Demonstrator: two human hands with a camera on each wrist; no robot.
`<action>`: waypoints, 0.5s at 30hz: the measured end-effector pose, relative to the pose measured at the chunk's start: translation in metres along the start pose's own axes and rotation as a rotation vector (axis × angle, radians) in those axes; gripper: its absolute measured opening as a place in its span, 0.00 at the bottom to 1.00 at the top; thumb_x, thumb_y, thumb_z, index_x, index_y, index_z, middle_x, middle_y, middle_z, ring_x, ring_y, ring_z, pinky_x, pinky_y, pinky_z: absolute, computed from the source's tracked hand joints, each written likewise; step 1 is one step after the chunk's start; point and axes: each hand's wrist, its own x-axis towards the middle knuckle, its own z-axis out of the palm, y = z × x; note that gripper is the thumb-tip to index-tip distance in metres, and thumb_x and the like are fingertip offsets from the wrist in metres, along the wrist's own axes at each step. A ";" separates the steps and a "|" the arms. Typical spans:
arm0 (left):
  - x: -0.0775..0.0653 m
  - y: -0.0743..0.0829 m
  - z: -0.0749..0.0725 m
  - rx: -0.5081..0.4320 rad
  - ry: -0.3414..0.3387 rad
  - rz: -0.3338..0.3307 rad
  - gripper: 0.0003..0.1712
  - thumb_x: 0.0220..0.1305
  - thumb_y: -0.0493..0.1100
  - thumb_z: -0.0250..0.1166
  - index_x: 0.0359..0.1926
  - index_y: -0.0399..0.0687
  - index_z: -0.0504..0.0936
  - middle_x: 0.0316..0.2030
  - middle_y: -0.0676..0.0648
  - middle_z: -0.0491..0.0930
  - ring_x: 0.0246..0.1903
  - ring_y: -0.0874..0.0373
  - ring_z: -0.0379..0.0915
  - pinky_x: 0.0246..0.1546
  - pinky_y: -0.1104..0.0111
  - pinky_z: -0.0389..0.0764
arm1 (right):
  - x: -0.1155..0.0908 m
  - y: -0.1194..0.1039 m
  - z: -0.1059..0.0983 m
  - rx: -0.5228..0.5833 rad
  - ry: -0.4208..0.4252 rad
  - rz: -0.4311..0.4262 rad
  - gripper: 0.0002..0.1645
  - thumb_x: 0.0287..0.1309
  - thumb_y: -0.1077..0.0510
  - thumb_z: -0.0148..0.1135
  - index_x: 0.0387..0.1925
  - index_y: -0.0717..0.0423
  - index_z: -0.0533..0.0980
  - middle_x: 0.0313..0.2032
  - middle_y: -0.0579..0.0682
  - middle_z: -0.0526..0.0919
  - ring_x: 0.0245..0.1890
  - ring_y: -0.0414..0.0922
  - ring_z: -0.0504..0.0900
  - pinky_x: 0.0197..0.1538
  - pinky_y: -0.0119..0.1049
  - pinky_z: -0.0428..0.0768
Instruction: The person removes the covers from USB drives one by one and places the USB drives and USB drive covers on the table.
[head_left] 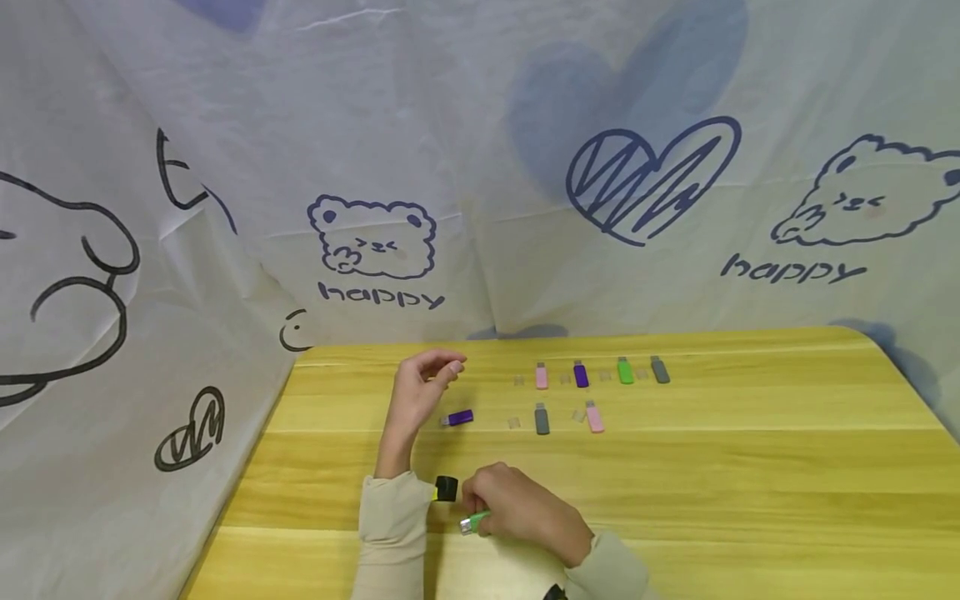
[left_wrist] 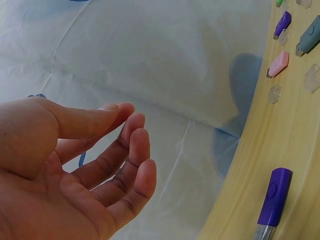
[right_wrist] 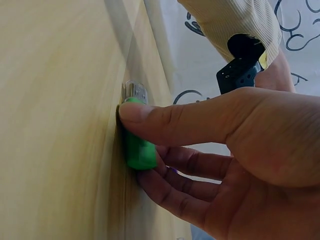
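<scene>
Between thumb and fingers, my right hand [head_left: 521, 504] pinches a green USB flash drive [right_wrist: 140, 150], low over the near part of the table. A clear cap [right_wrist: 134, 90] covers the drive's plug end, which points left in the head view. My left hand [head_left: 417, 392] is raised farther back with its fingers loosely curled. Thumb and index fingertip meet there, and nothing shows between them in the left wrist view. Just below and right of that hand lies a purple flash drive [head_left: 460, 418], its plug end to the left.
Farther right, a back row holds pink [head_left: 542, 376], purple [head_left: 581, 374], green [head_left: 626, 371] and grey [head_left: 659, 370] drives. Nearer lie a grey drive [head_left: 542, 419] and a pink drive [head_left: 594, 417]. Small clear caps [head_left: 513, 423] lie beside them. A printed cloth [head_left: 480, 167] hangs behind the table.
</scene>
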 end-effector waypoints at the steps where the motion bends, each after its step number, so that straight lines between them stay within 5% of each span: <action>1: 0.000 0.000 0.000 0.000 0.001 0.002 0.09 0.72 0.29 0.62 0.47 0.26 0.85 0.44 0.30 0.84 0.42 0.37 0.80 0.38 0.73 0.78 | 0.000 0.000 0.000 0.005 0.000 -0.001 0.16 0.46 0.73 0.74 0.24 0.51 0.80 0.22 0.38 0.76 0.23 0.32 0.69 0.29 0.26 0.72; 6: 0.000 -0.001 0.000 0.002 0.004 0.005 0.09 0.72 0.30 0.62 0.47 0.26 0.84 0.44 0.30 0.84 0.42 0.36 0.80 0.38 0.72 0.79 | -0.003 -0.001 -0.003 0.019 0.005 0.001 0.18 0.45 0.77 0.70 0.24 0.52 0.77 0.21 0.39 0.73 0.22 0.33 0.66 0.26 0.26 0.67; 15: 0.003 -0.004 0.001 -0.002 -0.002 -0.009 0.09 0.72 0.29 0.62 0.46 0.25 0.84 0.44 0.29 0.84 0.42 0.35 0.80 0.37 0.73 0.78 | -0.010 0.003 -0.022 0.074 0.033 0.023 0.18 0.47 0.76 0.73 0.25 0.51 0.78 0.24 0.44 0.79 0.24 0.34 0.70 0.30 0.28 0.74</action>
